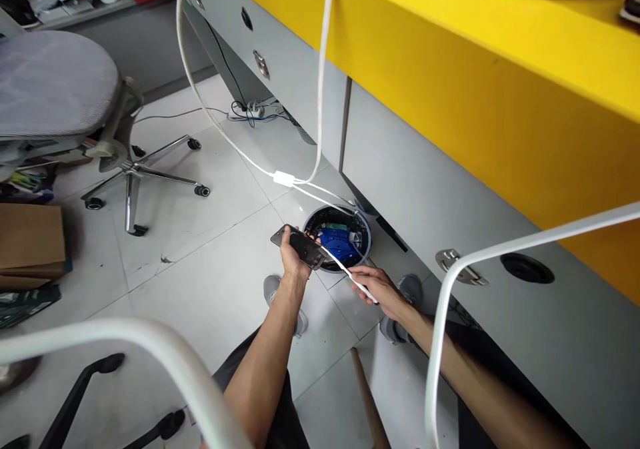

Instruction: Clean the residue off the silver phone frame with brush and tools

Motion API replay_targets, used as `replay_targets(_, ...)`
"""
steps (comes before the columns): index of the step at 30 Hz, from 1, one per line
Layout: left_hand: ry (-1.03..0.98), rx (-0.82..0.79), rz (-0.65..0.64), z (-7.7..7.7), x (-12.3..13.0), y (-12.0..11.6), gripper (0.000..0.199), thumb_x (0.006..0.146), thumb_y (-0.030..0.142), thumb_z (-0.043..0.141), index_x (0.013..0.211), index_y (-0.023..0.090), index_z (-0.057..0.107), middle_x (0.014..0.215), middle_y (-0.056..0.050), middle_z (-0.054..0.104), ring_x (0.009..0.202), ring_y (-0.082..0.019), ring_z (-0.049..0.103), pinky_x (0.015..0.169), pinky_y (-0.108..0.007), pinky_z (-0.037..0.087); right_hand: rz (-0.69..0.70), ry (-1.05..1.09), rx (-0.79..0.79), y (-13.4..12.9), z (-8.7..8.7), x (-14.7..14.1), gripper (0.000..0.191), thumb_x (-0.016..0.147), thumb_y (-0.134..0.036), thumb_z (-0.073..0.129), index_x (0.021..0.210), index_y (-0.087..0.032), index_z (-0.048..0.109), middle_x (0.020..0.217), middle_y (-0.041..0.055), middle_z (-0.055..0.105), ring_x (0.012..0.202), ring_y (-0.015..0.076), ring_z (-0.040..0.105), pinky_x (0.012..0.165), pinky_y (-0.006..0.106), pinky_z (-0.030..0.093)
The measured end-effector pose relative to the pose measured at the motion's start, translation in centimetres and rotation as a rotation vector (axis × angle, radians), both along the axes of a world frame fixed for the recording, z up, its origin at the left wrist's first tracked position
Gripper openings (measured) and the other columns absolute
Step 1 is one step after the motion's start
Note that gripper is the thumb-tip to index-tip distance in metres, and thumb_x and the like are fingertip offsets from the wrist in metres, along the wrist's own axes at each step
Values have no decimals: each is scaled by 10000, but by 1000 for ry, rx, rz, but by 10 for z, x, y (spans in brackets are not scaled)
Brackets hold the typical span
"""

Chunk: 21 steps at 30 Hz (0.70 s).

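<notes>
A dark phone-like device (pixel 306 248) lies in my left hand (pixel 294 257), with the thumb over its upper face. My right hand (pixel 377 288) is closed around a thin white brush-like tool (pixel 361 288), whose far end touches or overlaps the device's right end. Just beyond the hands, a round bin (pixel 369 239) with a black liner holds blue and green items. White cables join at a small white block (pixel 284 179) above the bin.
A grey desk front (pixel 400 149) with a yellow edge (pixel 450 56) runs along the right. At the left are an office chair (pixel 55 82) and a cardboard box (pixel 30 242). Thick white cables cross the near view. A power strip (pixel 245 110) lies on the floor.
</notes>
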<state>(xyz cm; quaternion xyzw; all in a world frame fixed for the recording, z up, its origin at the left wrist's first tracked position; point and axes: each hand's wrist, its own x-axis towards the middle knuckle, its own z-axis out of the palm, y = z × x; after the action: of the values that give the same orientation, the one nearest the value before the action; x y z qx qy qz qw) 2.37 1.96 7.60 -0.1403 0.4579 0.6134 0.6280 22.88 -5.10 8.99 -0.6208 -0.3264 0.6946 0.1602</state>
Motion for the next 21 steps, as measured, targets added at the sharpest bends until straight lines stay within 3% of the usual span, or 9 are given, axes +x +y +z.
replay_targets(9, 22, 8, 52, -1, 4, 1, 401, 962, 447, 618, 1260, 179, 600, 1219, -92, 645, 1002, -214, 663, 845, -422, 586, 90, -15, 242, -11, -15, -5, 284, 973, -331, 654, 1199, -158, 652, 1149, 74, 689, 949, 203, 691, 812, 396, 603)
replay_targets(14, 75, 12, 95, 1, 3, -1, 393, 962, 441, 621, 1255, 180, 600, 1198, -86, 649, 971, -203, 664, 817, -402, 590, 50, -144, 346, -2, -21, 4, 282, 977, -338, 645, 1205, -173, 656, 1247, 93, 666, 1061, 231, 669, 898, 442, 580)
replay_targets(21, 117, 87, 76, 2, 11, -3, 382, 958, 434, 628, 1238, 174, 608, 1178, -82, 655, 956, -198, 667, 808, -395, 591, 119, -167, 343, -4, -25, 8, 299, 968, -343, 659, 1203, -159, 656, 1181, 79, 686, 971, 214, 689, 820, 402, 600)
